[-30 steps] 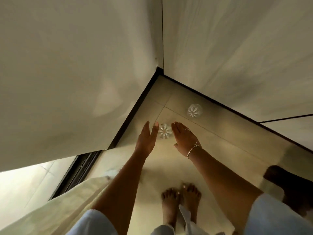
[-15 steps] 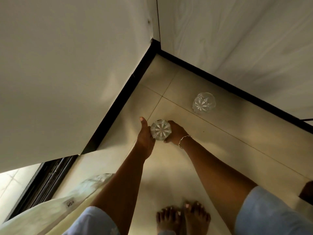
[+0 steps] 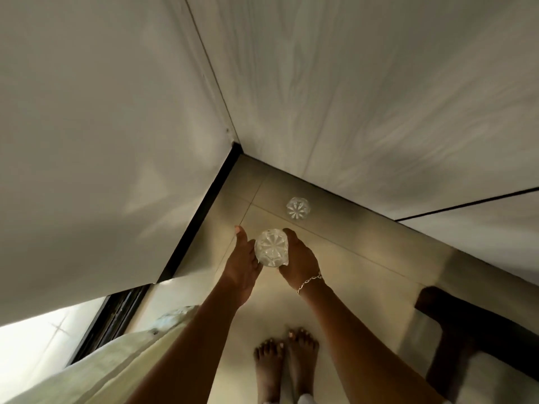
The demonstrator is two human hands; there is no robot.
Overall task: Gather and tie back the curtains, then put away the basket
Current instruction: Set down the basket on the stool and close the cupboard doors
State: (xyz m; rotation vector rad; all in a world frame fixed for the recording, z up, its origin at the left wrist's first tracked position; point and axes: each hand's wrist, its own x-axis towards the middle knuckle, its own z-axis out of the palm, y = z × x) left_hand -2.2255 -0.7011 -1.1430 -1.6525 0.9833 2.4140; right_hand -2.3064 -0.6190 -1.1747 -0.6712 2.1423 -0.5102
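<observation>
Nearest, the person's bare feet (image 3: 287,363) stand together on the tiled floor (image 3: 350,258), and the pale curtain (image 3: 116,360) hangs low at the person's left side, just beside the left forearm. A little farther, both hands are near each other and hold one cut-glass piece (image 3: 271,247) between them above the floor: the left hand (image 3: 242,266) cups its left side with the thumb stretched out, and the right hand (image 3: 300,258), with a thin bracelet (image 3: 309,280) at the wrist, curls round its right side. Beyond them a second cut-glass piece (image 3: 297,208) stands alone on the floor near the corner of the two pale walls (image 3: 379,97), while a dark furniture leg (image 3: 466,330) is at the right.
</observation>
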